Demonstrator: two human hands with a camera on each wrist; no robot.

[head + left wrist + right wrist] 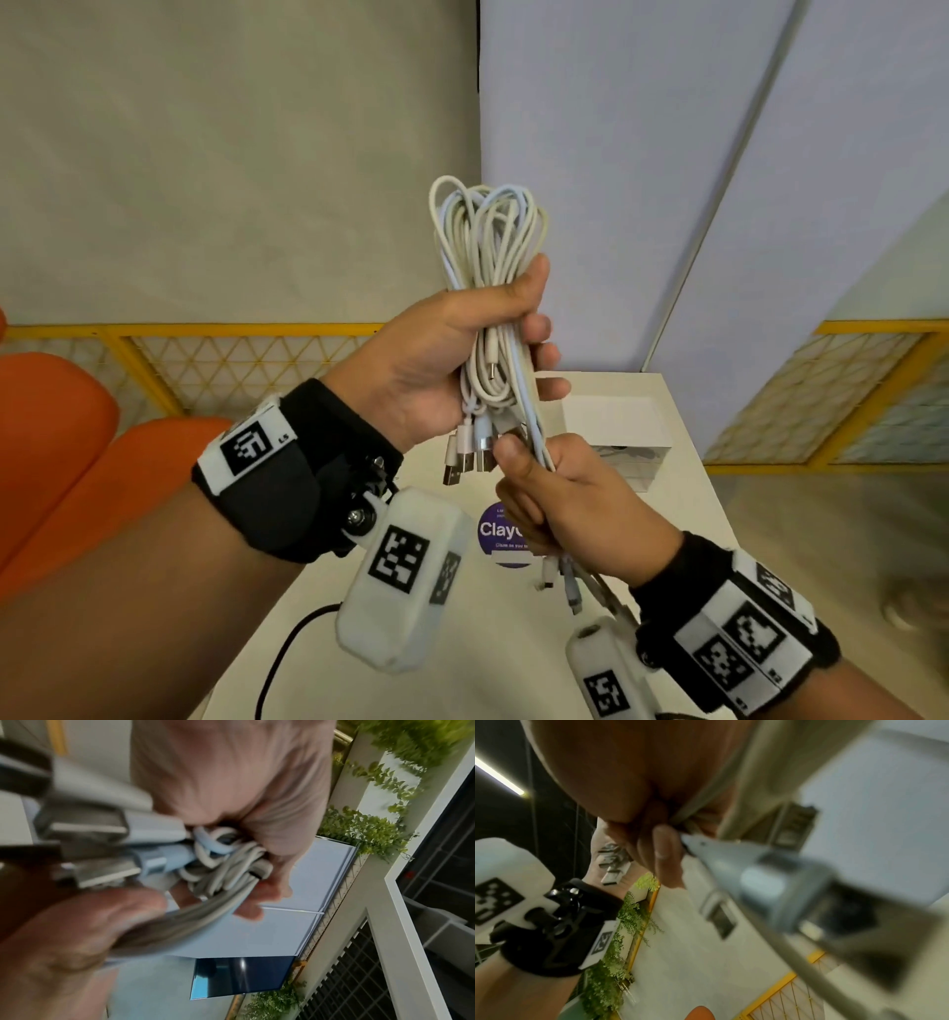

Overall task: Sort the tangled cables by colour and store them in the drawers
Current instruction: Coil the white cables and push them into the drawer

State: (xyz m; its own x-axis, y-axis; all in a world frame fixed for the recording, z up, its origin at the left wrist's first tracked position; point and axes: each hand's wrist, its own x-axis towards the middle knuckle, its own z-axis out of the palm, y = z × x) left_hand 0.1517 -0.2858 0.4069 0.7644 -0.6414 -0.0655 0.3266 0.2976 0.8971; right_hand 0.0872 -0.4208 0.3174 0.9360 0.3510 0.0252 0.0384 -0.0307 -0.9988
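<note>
The left hand [436, 360] is gripping a looped bundle of white USB cables [488, 246]; the right hand [565, 493] is clutching, seemingly, their lower ends.

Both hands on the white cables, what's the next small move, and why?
Probably lower the bundle toward the drawer unit: the left hand and the right hand grip only white cables, looped together, so this colour looks sorted.
</note>
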